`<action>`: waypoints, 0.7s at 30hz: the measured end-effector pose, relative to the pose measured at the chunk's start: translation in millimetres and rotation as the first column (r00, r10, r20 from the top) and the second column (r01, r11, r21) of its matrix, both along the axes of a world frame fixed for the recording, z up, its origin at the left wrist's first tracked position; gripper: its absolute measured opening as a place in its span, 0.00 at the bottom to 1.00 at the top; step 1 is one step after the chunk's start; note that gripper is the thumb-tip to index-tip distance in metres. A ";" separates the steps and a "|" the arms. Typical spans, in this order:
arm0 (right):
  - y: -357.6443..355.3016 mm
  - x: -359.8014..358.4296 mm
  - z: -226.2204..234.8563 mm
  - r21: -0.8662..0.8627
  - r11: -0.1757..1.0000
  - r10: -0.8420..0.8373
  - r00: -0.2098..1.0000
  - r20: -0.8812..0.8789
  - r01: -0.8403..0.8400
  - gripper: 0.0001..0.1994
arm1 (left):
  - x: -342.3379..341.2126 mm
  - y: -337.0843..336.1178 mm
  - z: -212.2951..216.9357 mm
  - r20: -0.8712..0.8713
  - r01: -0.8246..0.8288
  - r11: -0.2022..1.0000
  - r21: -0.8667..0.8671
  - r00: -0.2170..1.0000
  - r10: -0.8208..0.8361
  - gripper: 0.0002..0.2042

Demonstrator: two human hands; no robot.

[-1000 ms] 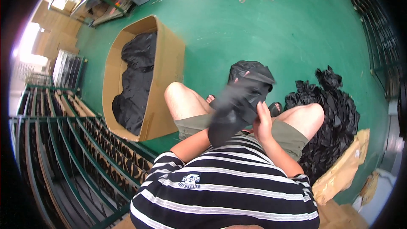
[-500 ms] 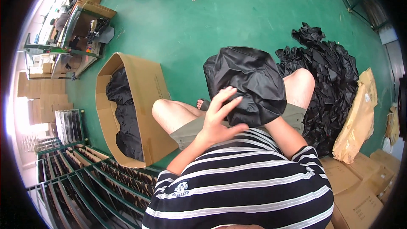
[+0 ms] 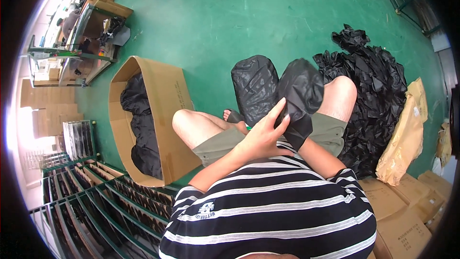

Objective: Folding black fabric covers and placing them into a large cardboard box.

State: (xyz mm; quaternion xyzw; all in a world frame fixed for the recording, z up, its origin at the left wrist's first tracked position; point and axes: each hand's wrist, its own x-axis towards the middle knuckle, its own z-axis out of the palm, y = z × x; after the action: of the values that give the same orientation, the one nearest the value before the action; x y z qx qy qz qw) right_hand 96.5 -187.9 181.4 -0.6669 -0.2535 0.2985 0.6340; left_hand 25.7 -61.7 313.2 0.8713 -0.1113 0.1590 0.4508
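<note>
A shiny black fabric bag or cover (image 3: 302,91) sits over my right hand, hiding its fingers; only the wrist and forearm come out at its lower end. My left hand (image 3: 267,133) is at the near left side of that cover, fingers stretched and thumb apart, the fingertips against the fabric. Just left of the cover, between my knees, stands a rounded, filled black bundle (image 3: 255,88) with a smooth, slightly wrinkled skin. What is inside the bundle cannot be seen.
An open cardboard box (image 3: 167,100) on the left holds black bundles (image 3: 141,129). To my right lies a heap of crumpled black fabric (image 3: 371,100), beside a tan wrapped package (image 3: 402,134) and cardboard boxes (image 3: 402,230). Green racks (image 3: 96,196) stand at lower left.
The black cover, spread wide before, has drawn narrower and to the right around my right hand. The bundle behind it now shows. My left hand has shifted slightly right and nearer to me.
</note>
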 end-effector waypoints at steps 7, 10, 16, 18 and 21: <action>29.6 13.5 -1.2 -0.103 0.994 0.045 0.966 0.253 -0.019 0.28 | 4.1 -13.9 -43.5 0.324 -0.242 0.953 0.181 0.930 0.175 0.41; 36.0 32.3 -2.8 -0.128 0.992 0.060 0.922 0.381 -0.012 0.28 | 4.0 -6.8 -41.9 0.262 -0.235 0.943 0.235 0.950 0.172 0.37; 29.5 65.4 90.7 0.124 0.976 0.163 0.977 0.137 -0.180 0.23 | -1.0 24.4 -6.3 0.056 -0.293 0.955 0.057 0.956 0.290 0.37; 45.1 96.9 130.0 -0.117 0.978 0.203 0.907 0.370 -0.171 0.20 | -0.3 45.4 8.5 0.001 -0.303 0.922 -0.240 0.950 0.313 0.31; 28.3 99.7 142.5 -0.127 0.988 0.134 0.898 0.419 -0.088 0.22 | -11.6 85.3 29.4 -0.214 -0.193 0.960 -0.204 0.965 0.148 0.19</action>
State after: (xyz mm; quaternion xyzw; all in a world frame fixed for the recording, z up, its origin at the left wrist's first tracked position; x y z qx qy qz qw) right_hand 196.1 -159.6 323.9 -0.7325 -0.4076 0.1940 0.5095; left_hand 14.1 23.6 342.6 0.8330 0.0282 0.1220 0.5389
